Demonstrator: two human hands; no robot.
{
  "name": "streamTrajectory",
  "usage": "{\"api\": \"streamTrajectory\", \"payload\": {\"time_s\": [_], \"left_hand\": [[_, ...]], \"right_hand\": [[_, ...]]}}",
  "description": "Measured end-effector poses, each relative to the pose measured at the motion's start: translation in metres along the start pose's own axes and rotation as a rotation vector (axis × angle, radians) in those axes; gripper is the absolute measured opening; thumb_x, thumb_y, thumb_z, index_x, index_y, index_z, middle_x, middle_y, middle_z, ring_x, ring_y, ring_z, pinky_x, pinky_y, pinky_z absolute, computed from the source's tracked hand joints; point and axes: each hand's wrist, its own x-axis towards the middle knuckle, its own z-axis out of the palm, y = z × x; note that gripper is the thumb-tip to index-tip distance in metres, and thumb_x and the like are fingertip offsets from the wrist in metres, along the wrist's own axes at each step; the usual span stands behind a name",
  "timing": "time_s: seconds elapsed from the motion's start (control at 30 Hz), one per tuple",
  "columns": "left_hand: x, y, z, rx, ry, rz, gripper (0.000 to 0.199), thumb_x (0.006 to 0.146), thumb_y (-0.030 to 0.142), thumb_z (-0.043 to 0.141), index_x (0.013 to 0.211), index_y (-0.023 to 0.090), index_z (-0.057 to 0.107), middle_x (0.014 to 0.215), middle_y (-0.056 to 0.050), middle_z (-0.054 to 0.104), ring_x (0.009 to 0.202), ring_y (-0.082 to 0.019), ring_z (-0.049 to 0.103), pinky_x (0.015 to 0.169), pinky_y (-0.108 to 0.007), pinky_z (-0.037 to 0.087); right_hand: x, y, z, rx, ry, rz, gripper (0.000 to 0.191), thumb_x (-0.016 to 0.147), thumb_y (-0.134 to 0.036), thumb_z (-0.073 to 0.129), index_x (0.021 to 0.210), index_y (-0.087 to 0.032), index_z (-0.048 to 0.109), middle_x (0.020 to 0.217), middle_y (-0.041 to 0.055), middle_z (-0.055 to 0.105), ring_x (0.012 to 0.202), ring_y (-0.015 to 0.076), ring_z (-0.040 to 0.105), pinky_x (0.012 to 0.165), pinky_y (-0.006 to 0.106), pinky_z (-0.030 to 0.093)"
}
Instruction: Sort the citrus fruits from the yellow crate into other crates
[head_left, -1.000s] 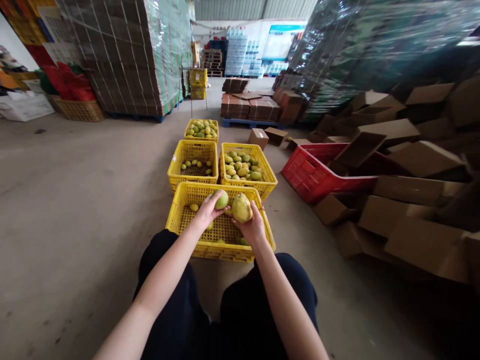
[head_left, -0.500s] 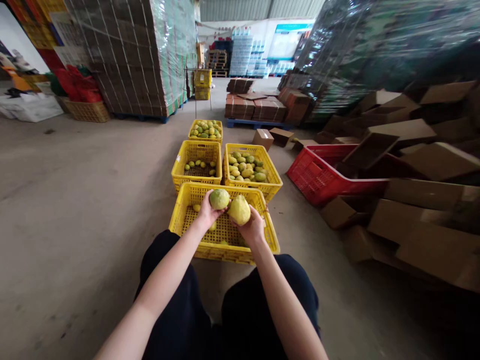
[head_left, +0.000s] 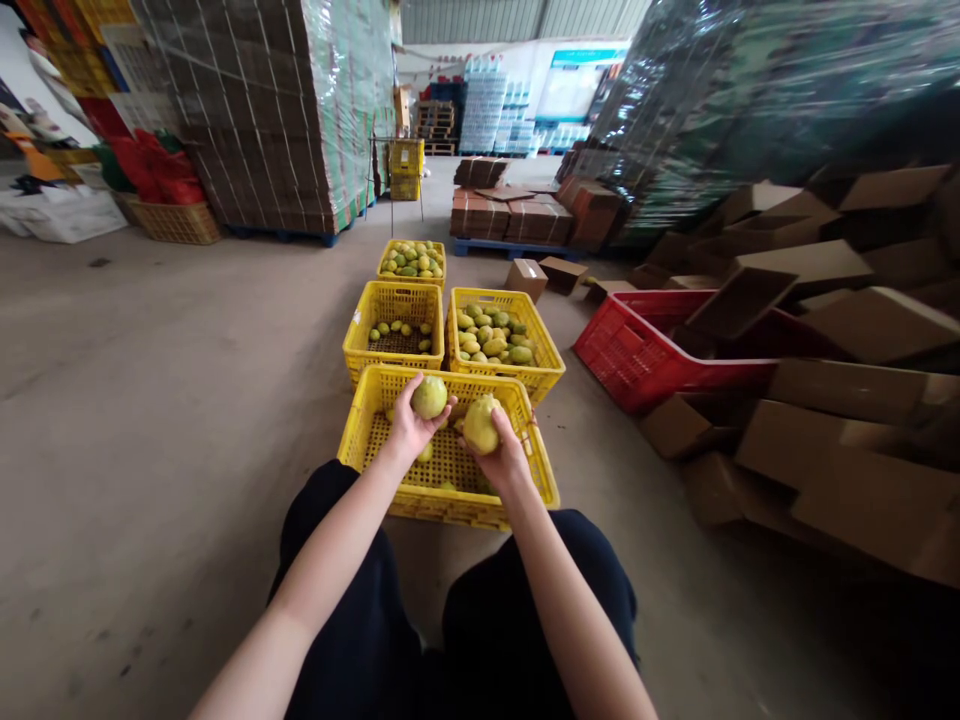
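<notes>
My left hand [head_left: 410,425] is wrapped round a rounded yellow-green fruit [head_left: 430,398], its fingers under and behind it. Just to the right, my right hand [head_left: 507,455] grips a lumpy, yellower fruit [head_left: 481,424] with the thumb along its side. I cannot tell the exact kind of fruit. Both are held up over the near yellow crate [head_left: 540,470], apart from each other. Inside that crate lie a few more fruits, such as a yellow one [head_left: 425,453]; my hands and forearms hide part of its floor.
Beyond stand a yellow crate with some fruit [head_left: 352,335], a fuller yellow crate [head_left: 551,375] and a smaller full one [head_left: 411,281]. At the right, a red crate [head_left: 630,350] sits among cardboard boxes [head_left: 840,450]. A wrapped pallet stack [head_left: 247,120] rises at the left.
The two fruits have moved slightly apart. The left one has shifted a little left and turned in my hand; the right one has tilted and dropped slightly.
</notes>
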Motion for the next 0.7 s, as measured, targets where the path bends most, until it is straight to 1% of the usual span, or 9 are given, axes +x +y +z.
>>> {"api": "streamTrajectory", "payload": {"time_s": [0.1,0.17,0.23,0.27,0.33,0.43,0.57,0.63,0.7], "left_hand": [[0.003,0.0,-0.002,-0.051,0.029,-0.023,0.029,0.089,0.038,0.053,0.093,0.012,0.064,0.067,-0.006,0.065,0.061,-0.017,0.067,0.048,-0.022,0.053],[0.006,0.0,-0.004,-0.065,0.006,-0.025,0.033,0.091,0.039,0.046,0.091,0.011,0.064,0.068,-0.008,0.066,0.058,-0.017,0.065,0.047,-0.023,0.052],[0.007,-0.002,-0.005,-0.047,-0.011,-0.022,0.038,0.093,0.037,0.04,0.091,0.01,0.065,0.068,-0.01,0.067,0.053,-0.016,0.062,0.043,-0.023,0.048],[0.008,-0.002,-0.005,-0.033,-0.016,-0.028,0.039,0.093,0.036,0.037,0.092,0.009,0.065,0.069,-0.011,0.067,0.052,-0.016,0.061,0.04,-0.022,0.045],[0.009,-0.003,-0.005,-0.006,-0.013,-0.044,0.041,0.095,0.035,0.034,0.095,0.009,0.065,0.071,-0.011,0.067,0.052,-0.016,0.061,0.036,-0.02,0.042],[0.01,-0.004,-0.003,-0.002,0.04,-0.07,0.04,0.098,0.038,0.035,0.099,0.01,0.064,0.073,-0.01,0.067,0.056,-0.017,0.064,0.037,-0.019,0.046],[0.011,-0.003,-0.002,-0.069,0.137,-0.123,0.043,0.099,0.046,0.036,0.107,0.011,0.061,0.074,-0.009,0.064,0.063,-0.017,0.067,0.043,-0.02,0.054],[0.011,-0.003,-0.001,-0.096,0.13,-0.154,0.048,0.099,0.049,0.036,0.11,0.009,0.06,0.078,-0.011,0.065,0.066,-0.017,0.067,0.044,-0.018,0.055],[0.012,-0.003,-0.002,-0.107,0.101,-0.179,0.049,0.099,0.048,0.036,0.112,0.007,0.059,0.081,-0.013,0.064,0.068,-0.017,0.067,0.045,-0.017,0.055]], "right_hand": [[-0.001,-0.004,0.003,0.018,0.037,0.084,0.021,0.078,-0.033,0.069,0.093,-0.019,0.064,0.073,0.0013,0.072,0.057,0.0194,0.067,0.039,0.027,0.051],[-0.001,-0.006,0.005,0.051,0.066,0.119,0.022,0.081,-0.035,0.063,0.092,-0.016,0.065,0.072,0.0041,0.072,0.056,0.0202,0.068,0.042,0.029,0.054],[0.0,-0.007,0.005,0.082,0.101,0.107,0.021,0.084,-0.034,0.056,0.09,-0.016,0.064,0.073,0.0057,0.074,0.056,0.0202,0.069,0.049,0.032,0.058],[0.0,-0.006,0.005,0.082,0.116,0.11,0.021,0.085,-0.034,0.052,0.089,-0.016,0.064,0.073,0.0059,0.074,0.056,0.0203,0.069,0.049,0.032,0.058],[0.003,-0.005,0.003,0.053,0.124,0.153,0.024,0.087,-0.036,0.048,0.089,-0.017,0.063,0.068,0.0063,0.072,0.052,0.0203,0.067,0.043,0.03,0.056],[0.005,-0.002,-0.001,0.0,0.099,0.244,0.027,0.088,-0.042,0.049,0.091,-0.019,0.062,0.066,0.0074,0.072,0.046,0.0187,0.064,0.035,0.027,0.051],[0.005,-0.002,-0.002,-0.001,0.086,0.344,0.036,0.092,-0.049,0.041,0.095,-0.018,0.06,0.072,0.0114,0.073,0.047,0.0174,0.065,0.037,0.024,0.053],[0.005,-0.004,-0.001,0.019,0.087,0.37,0.039,0.093,-0.05,0.038,0.096,-0.017,0.059,0.072,0.0124,0.073,0.049,0.0177,0.066,0.039,0.024,0.054],[0.005,-0.005,-0.001,0.04,0.078,0.373,0.038,0.091,-0.051,0.043,0.097,-0.017,0.06,0.072,0.0118,0.073,0.053,0.0182,0.067,0.042,0.025,0.056]]}}
